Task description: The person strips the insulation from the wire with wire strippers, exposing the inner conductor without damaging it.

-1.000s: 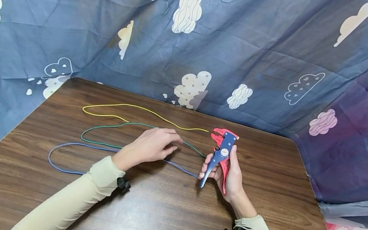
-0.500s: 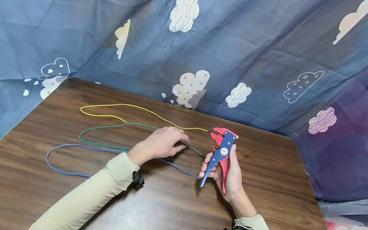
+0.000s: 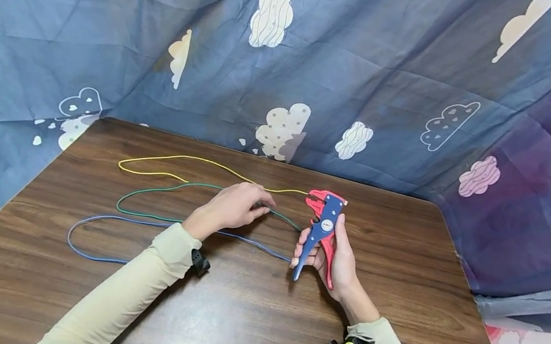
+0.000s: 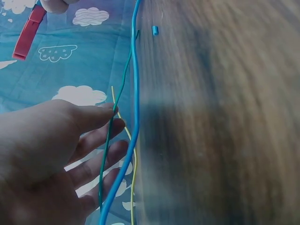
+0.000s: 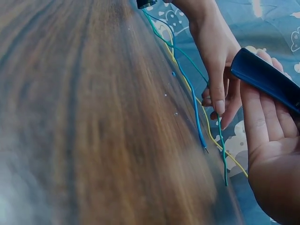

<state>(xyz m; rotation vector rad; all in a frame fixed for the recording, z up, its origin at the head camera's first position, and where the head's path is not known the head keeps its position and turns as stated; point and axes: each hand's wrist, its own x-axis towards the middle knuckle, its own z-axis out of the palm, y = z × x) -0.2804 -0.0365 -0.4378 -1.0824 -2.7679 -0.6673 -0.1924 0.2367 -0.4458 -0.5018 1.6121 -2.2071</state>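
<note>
In the head view my right hand (image 3: 343, 265) grips a wire stripper (image 3: 326, 225) with red jaws and blue and red handles, held upright above the table. Its head is toward the backdrop. My left hand (image 3: 233, 206) is over the middle of the table, pinching a thin green wire (image 4: 123, 79) between thumb and fingers. The green wire's far end runs toward the right hand. A blue wire (image 3: 134, 220) with a bare tip lies in front of it, passing under the left wrist. Behind lies a yellow wire (image 3: 211, 161), its end close to the stripper's head.
A small cut piece of blue insulation (image 4: 155, 30) lies on the brown wooden table (image 3: 237, 325), with tiny bits around it. A blue cloth with cloud prints (image 3: 214, 81) hangs behind the table's back edge.
My left hand moved right along the green wire, then slightly back left, its fingers closing on the wire. The right hand with the wire stripper shifted slightly left.
</note>
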